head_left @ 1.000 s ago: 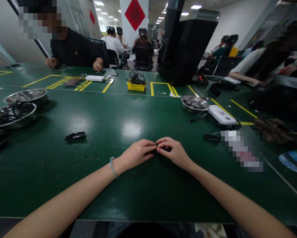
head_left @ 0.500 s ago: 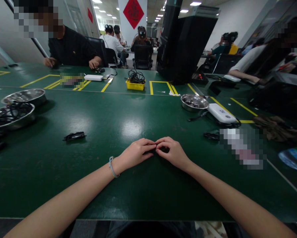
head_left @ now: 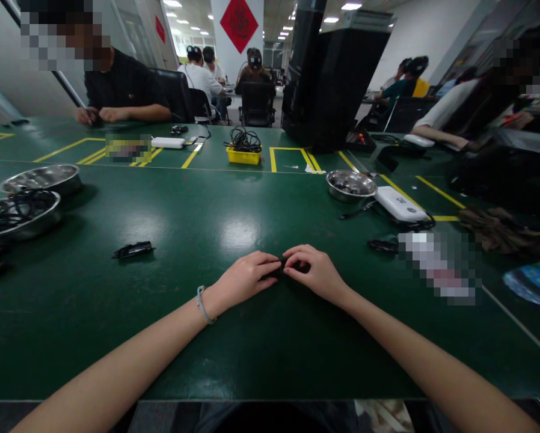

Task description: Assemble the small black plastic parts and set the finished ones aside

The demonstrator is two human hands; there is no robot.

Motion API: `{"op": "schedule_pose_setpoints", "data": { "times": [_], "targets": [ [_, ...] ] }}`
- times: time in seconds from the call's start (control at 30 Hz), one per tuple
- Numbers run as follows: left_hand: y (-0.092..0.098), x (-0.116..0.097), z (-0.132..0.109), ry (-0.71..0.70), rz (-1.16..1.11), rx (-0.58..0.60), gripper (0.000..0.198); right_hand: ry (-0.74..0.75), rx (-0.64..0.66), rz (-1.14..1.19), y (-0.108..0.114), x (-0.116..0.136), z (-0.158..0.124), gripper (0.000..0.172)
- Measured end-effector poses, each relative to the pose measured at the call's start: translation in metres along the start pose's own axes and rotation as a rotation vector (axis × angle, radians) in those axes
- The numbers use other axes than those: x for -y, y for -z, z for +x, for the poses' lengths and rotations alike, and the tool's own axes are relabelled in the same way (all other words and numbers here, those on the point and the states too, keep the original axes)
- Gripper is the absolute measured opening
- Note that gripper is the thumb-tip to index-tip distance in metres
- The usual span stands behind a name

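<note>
Over the green table (head_left: 193, 204), my left hand (head_left: 248, 278) and my right hand (head_left: 316, 273) meet fingertip to fingertip. Both are closed in a pinch, thumb towards fingers. A small dark piece (head_left: 282, 263) shows faintly between the fingertips; it is too small and dark to name. A bracelet (head_left: 202, 305) circles my left wrist. Left of my hands lies a black bundle (head_left: 133, 249) that looks like a coiled cable, and a similar dark bundle (head_left: 383, 245) lies on the right.
Two metal bowls (head_left: 74, 180) stand at the left, the nearer with black cables. A third bowl (head_left: 351, 195) holds small dark parts beside a white power bank (head_left: 400, 203). Farther back are a yellow box of cables (head_left: 243, 157) and a co-worker (head_left: 125, 84).
My right hand has shifted slightly up and away from my left, opening a small gap between the fingertips. Across the table, the co-worker's hands have come together.
</note>
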State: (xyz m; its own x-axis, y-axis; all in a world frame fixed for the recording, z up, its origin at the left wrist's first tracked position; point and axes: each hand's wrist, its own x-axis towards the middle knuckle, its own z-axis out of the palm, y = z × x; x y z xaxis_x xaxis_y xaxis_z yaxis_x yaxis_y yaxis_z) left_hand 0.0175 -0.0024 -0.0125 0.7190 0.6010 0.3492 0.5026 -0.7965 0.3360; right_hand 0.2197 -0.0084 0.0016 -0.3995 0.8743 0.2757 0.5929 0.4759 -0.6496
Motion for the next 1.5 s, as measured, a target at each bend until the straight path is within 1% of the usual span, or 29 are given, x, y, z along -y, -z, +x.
{"op": "schedule_pose_setpoints", "data": {
  "times": [0.07,0.1,0.2,0.27,0.33,0.53,0.63,0.73,0.8,0.93,0.97,1.03,1.2,1.4,1.5],
  "targets": [
    [0.0,0.002,0.0,0.023,0.024,-0.023,0.028,0.017,-0.002,-0.012,0.01,-0.004,0.002,0.01],
    [0.0,0.003,0.0,0.034,0.028,-0.036,0.028,0.027,0.023,-0.019,0.015,-0.007,0.002,0.011],
    [0.0,0.005,0.0,0.051,0.018,-0.068,0.028,0.066,0.19,-0.037,0.027,-0.015,0.002,0.014],
    [0.0,0.005,0.0,0.054,0.011,-0.073,0.028,0.086,0.292,-0.045,0.03,-0.019,0.001,0.014],
    [-0.001,0.005,-0.001,0.056,0.009,-0.072,0.028,0.095,0.341,-0.052,0.029,-0.02,0.001,0.014],
    [0.001,0.005,-0.001,0.047,0.002,-0.065,0.027,0.139,0.352,-0.159,0.024,-0.011,0.002,0.009],
    [0.002,0.004,0.0,0.046,0.014,-0.047,0.026,0.09,0.355,-0.2,0.022,-0.005,-0.001,0.008],
    [0.002,0.002,0.0,0.037,0.038,-0.023,0.027,0.023,0.371,-0.116,0.02,-0.002,-0.003,0.008],
    [0.002,0.0,0.0,0.015,0.058,-0.009,0.028,-0.009,0.324,-0.02,0.018,-0.001,-0.004,0.005],
    [0.002,-0.003,-0.001,-0.043,0.09,0.003,0.028,-0.022,0.041,0.091,0.014,0.0,-0.001,0.009],
    [0.001,-0.003,-0.001,-0.053,0.098,0.004,0.028,-0.017,0.001,0.091,0.012,-0.001,0.0,0.009],
    [0.001,-0.003,-0.001,-0.062,0.111,0.004,0.028,-0.02,-0.004,0.072,0.008,-0.002,0.001,0.008],
    [0.0,-0.004,-0.002,-0.064,0.114,0.015,0.028,-0.066,0.054,0.032,0.001,-0.005,0.002,0.007],
    [0.001,-0.004,0.0,-0.061,0.119,0.02,0.027,-0.044,0.019,-0.003,-0.002,-0.001,0.002,0.009],
    [0.001,-0.004,0.0,-0.058,0.123,0.02,0.028,-0.032,-0.006,-0.063,-0.004,0.003,0.001,0.008]
  ]
}}
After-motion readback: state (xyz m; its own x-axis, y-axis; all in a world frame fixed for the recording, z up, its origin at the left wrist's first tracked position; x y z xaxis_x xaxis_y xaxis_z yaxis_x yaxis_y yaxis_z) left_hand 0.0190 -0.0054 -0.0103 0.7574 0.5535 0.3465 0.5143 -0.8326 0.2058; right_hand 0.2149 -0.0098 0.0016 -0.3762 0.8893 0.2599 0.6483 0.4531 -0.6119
